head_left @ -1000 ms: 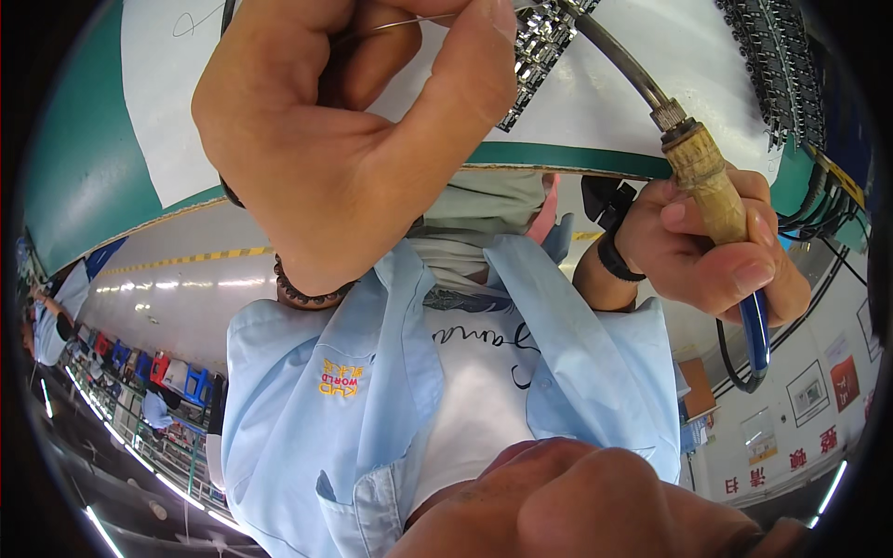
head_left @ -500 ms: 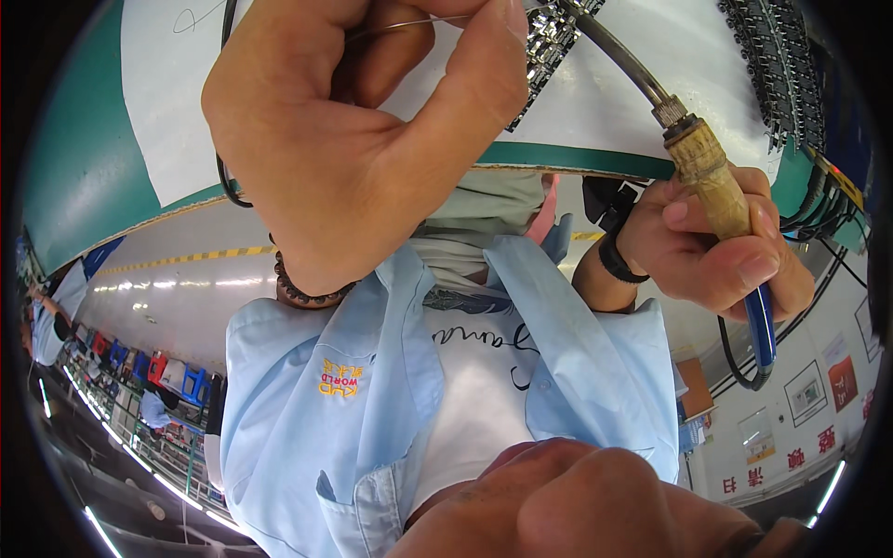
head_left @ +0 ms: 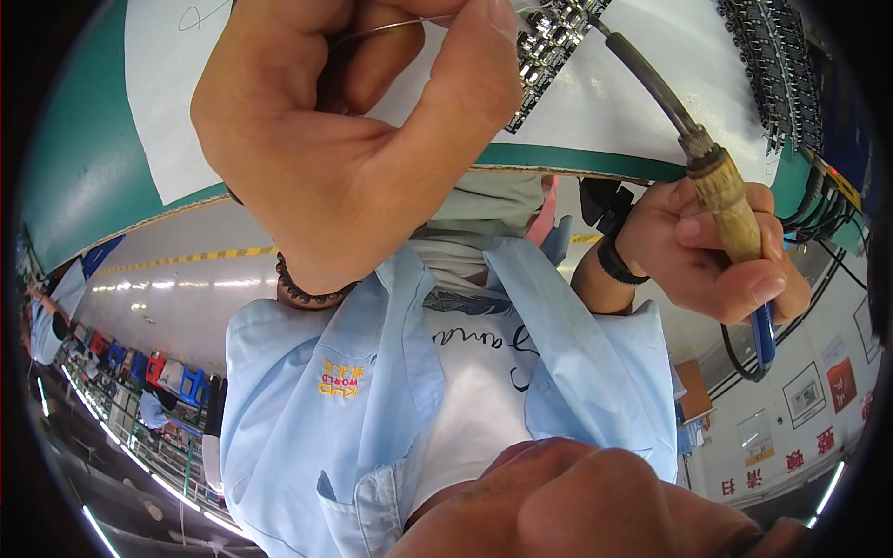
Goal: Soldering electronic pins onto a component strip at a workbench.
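Note:
My left hand (head_left: 349, 158) is closed in a pinch over the white sheet, with a thin silvery solder wire (head_left: 405, 24) between its fingers. The wire runs toward a strip of small shiny metal parts (head_left: 549, 65) lying on the sheet. A soldering iron (head_left: 730, 209) with a worn tan sleeve and blue grip is in my right hand (head_left: 698, 251), fingers wrapped round it. Its dark shaft slants up and left, and the tip is at the strip's right edge, near the top of the view. I cannot tell whether tip and strip touch.
A white sheet (head_left: 167, 112) covers much of the green bench mat (head_left: 84, 177). Dark strips of parts (head_left: 772, 70) stand at the right, beside black cables (head_left: 819, 205). The bench edge runs just in front of me. Other people and stools are far off at the left.
The soldering iron and my right hand have shifted slightly right and down, drawing the tip toward the strip's right edge. My left hand has moved a little left with the solder wire.

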Demonstrator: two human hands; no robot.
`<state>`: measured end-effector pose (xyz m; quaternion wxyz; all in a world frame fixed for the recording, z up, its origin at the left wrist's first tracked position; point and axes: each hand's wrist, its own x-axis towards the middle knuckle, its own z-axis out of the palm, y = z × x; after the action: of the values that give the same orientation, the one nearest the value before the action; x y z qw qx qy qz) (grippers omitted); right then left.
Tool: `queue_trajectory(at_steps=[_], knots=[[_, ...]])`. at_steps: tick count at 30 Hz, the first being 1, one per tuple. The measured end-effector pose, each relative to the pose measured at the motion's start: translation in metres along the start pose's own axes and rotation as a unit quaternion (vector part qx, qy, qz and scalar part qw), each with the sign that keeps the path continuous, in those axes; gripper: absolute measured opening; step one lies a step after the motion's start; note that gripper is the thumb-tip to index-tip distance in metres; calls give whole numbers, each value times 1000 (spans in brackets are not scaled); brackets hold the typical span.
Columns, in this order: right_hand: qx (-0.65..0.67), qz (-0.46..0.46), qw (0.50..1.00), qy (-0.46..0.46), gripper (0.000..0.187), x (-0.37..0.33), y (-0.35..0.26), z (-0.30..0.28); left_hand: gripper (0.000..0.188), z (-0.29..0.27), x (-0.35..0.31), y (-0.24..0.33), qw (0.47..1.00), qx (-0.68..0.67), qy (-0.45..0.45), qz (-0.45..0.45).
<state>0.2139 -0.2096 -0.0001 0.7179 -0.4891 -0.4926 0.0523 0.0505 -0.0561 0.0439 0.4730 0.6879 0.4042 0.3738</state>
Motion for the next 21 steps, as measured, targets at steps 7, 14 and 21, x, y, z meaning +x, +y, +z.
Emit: queue_trajectory(at_steps=[7, 14, 21], knots=[[-25, -41, 999, -7, 24, 1, 10, -8, 14, 1, 3, 2, 1000, -2, -10, 3], [-33, -32, 997, -69, 28, 10, 9, -18, 14, 1, 5, 3, 1000, -2, -18, 4], [-56, -37, 997, -24, 30, 5, 10, -7, 15, 4, 6, 6, 1000, -6, -29, 7]])
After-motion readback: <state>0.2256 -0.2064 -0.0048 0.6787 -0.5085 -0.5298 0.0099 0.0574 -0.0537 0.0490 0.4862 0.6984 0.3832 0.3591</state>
